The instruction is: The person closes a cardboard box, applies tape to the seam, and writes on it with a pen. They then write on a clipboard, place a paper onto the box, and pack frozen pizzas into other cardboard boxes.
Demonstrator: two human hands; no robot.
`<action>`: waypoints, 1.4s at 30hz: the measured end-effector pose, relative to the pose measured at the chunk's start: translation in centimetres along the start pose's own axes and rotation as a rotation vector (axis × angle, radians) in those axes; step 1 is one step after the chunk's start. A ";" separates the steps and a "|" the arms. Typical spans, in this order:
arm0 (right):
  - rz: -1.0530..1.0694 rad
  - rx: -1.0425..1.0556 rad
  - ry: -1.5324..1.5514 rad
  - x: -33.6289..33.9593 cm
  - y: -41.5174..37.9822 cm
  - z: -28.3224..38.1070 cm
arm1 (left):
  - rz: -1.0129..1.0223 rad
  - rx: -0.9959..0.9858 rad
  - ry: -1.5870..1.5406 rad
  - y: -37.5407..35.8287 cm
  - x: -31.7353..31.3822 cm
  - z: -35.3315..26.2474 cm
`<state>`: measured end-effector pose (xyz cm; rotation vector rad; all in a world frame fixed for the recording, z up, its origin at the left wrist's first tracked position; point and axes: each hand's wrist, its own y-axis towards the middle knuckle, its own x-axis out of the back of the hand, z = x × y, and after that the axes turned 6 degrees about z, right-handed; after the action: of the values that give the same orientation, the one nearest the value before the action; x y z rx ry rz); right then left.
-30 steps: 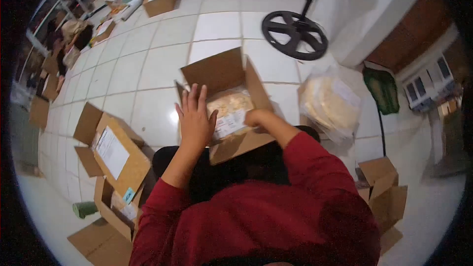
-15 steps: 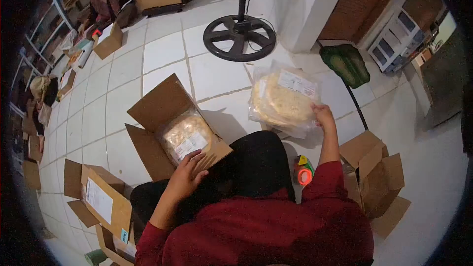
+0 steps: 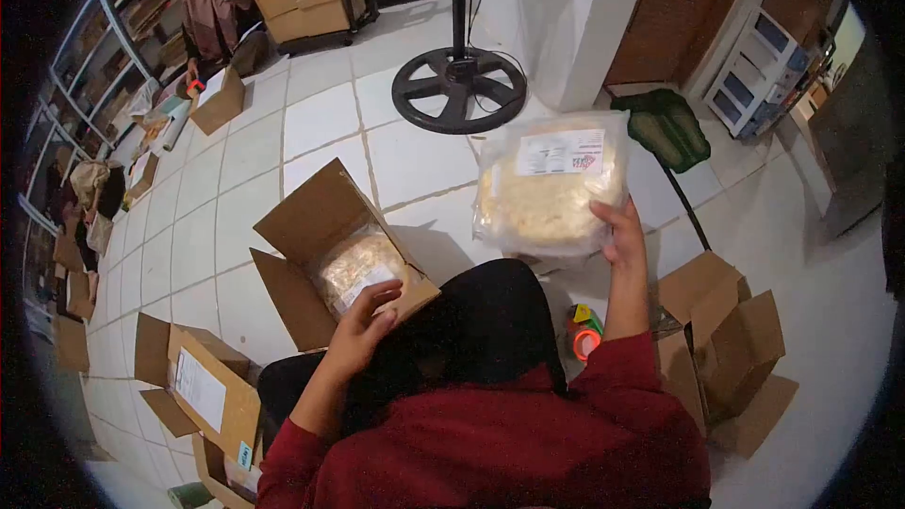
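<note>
My right hand (image 3: 623,238) grips the right edge of a clear plastic pack of flat, pale-yellow food (image 3: 551,190), thumb on top. A white label with red print faces up on it, and the pack is raised toward me. Whatever lies beneath it is mostly hidden. At the near side of an open cardboard box (image 3: 325,193), my left hand (image 3: 366,322) hovers over or rests on the edge, its fingers loosely apart and holding nothing. Inside that box sits another labelled plastic pack (image 3: 363,264).
An orange tape roll (image 3: 585,343) lies by my right leg. Open cartons stand at right (image 3: 721,349) and at lower left (image 3: 212,386). Ahead is a black round stand base (image 3: 459,90). Another person (image 3: 212,9) sits at the far left beside a box (image 3: 219,102).
My right hand has lifted the pack up from the floor and tilted it toward me. My left hand has shifted slightly, its fingers more curled. The whole view has moved a little.
</note>
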<state>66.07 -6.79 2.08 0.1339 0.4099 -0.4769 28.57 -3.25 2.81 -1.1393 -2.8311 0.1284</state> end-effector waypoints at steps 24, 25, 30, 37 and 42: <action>-0.262 -0.373 -1.397 6.5 6.4 -8.2 | -0.800 -0.126 -0.424 -4.3 6.6 -1.3; -0.253 -0.384 -1.386 6.2 6.4 -7.9 | -0.850 -0.098 -0.345 -4.5 7.0 -1.6; -0.277 -0.387 -1.386 6.2 6.9 -9.0 | -0.854 -0.049 -0.227 -3.9 8.6 0.7; 0.025 -0.343 -0.277 4.3 6.0 -6.8 | -0.914 0.131 -0.036 -0.9 8.3 3.8; 0.110 -0.161 -0.209 -0.5 3.6 -3.1 | -0.661 -0.073 0.144 -0.3 8.3 3.1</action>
<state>66.28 -2.71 -0.48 -0.0488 0.2329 -0.3435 22.05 2.21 0.20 -0.1633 -2.9217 -0.0998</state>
